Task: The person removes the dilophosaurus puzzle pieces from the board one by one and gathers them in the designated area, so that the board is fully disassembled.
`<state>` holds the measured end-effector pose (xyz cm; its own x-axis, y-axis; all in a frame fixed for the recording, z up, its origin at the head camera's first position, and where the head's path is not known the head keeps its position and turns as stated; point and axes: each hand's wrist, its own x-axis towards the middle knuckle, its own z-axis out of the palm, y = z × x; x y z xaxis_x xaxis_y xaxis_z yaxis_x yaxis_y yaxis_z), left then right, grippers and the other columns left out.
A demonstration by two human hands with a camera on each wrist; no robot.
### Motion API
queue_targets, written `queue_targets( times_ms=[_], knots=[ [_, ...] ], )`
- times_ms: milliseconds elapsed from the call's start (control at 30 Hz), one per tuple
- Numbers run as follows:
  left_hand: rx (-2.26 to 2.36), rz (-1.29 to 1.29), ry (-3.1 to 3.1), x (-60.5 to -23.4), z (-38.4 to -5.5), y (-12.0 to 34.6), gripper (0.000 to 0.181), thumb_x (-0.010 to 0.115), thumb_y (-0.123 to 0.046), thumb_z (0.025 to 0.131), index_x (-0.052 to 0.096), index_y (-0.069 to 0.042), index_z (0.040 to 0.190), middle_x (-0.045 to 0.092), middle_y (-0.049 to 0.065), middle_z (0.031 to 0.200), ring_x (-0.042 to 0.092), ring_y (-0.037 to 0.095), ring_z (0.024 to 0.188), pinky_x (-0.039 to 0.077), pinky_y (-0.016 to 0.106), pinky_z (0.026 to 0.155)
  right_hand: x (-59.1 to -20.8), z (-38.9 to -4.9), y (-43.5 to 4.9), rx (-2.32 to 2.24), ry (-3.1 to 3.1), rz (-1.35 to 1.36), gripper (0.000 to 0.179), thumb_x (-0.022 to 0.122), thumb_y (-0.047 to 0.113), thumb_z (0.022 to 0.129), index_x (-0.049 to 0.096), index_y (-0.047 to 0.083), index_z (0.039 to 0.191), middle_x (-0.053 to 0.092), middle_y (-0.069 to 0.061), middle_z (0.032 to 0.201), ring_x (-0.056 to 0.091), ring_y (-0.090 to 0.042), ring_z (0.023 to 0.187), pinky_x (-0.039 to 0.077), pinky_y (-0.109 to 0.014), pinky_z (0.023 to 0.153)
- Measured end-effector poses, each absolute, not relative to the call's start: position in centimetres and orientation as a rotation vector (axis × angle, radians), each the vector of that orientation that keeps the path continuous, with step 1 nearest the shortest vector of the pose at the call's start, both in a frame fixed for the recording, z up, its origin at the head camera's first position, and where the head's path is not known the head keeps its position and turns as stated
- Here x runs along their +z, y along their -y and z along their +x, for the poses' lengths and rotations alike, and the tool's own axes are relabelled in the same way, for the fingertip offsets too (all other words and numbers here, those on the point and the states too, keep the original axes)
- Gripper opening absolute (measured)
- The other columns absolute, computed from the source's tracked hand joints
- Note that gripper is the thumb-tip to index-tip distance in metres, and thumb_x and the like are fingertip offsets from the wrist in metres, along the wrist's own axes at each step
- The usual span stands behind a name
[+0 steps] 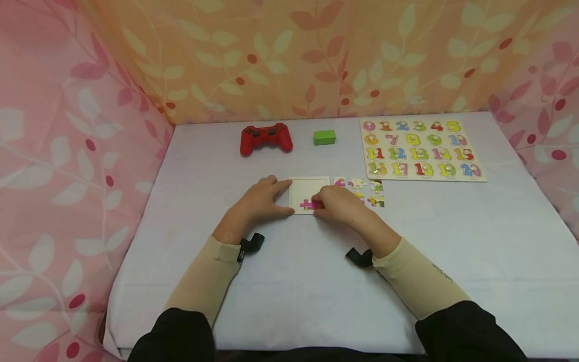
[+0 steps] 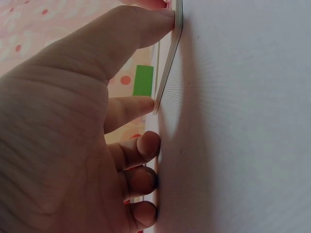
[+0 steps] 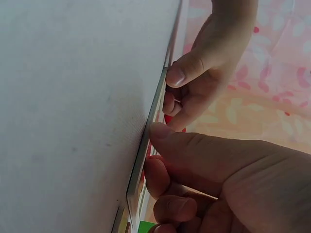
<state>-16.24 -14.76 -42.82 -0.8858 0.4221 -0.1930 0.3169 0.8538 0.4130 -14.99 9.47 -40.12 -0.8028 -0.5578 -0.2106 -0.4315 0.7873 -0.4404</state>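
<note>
A white puzzle tray (image 1: 299, 193) with a raised rim lies on the table. My left hand (image 1: 260, 202) steadies its left side, the thumb at the near corner and the straight index finger at the far one. In the left wrist view, that hand's other fingers (image 2: 143, 180) bend slightly beside the tray. My right hand (image 1: 339, 203) pinches a pink jigsaw piece at the tray's near edge, its fingertips covering part of it. A pink jigsaw piece (image 1: 306, 204) shows inside the tray, just left of those fingertips; whether it is the pinched one is hard to tell.
Several loose jigsaw pieces (image 1: 376, 186) lie right of the tray, partly behind my right hand. Farther back are a red game controller (image 1: 266, 138), a green block (image 1: 324, 137) and a number puzzle board (image 1: 420, 150). Patterned cloth (image 1: 289, 60) closes off the far side.
</note>
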Motion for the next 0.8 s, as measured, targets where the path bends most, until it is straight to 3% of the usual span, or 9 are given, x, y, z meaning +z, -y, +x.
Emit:
queue_targets(
  times_ms=[200,533,800],
  knots=[
    [0.542,0.566,-2.746,-42.65,-16.36,14.73,0.086,0.077,-0.056,0.084,0.044,-0.026,0.157,0.051,0.0,0.118,0.047,0.018,0.108,0.049,0.039,0.09,-40.48,-15.2,-9.51,-0.612,-2.668,-0.668,0.033,0.082,0.02,0.088,0.076,0.004,0.117,0.065,-0.001,0.086,0.056,-0.021,0.083,0.047,-0.034,0.074],
    [0.541,0.567,-2.741,-42.62,-16.5,14.8,0.086,0.077,-0.056,0.084,0.044,-0.026,0.158,0.05,0.0,0.115,0.047,0.017,0.107,0.048,0.036,0.088,-40.96,-15.26,-9.58,-0.767,-2.682,-0.616,0.03,0.086,0.016,0.084,0.069,0.005,0.106,0.062,-0.006,0.095,0.056,-0.024,0.09,0.049,-0.038,0.082],
    [0.555,0.57,-2.739,-42.79,-16.45,14.86,0.086,0.077,-0.056,0.084,0.044,-0.025,0.157,0.05,-0.001,0.116,0.047,0.017,0.107,0.047,0.037,0.089,-41.0,-15.13,-9.34,-0.748,-2.668,-0.613,0.03,0.083,0.014,0.086,0.071,0.006,0.112,0.066,-0.003,0.094,0.059,-0.023,0.091,0.05,-0.038,0.085]
  ],
)
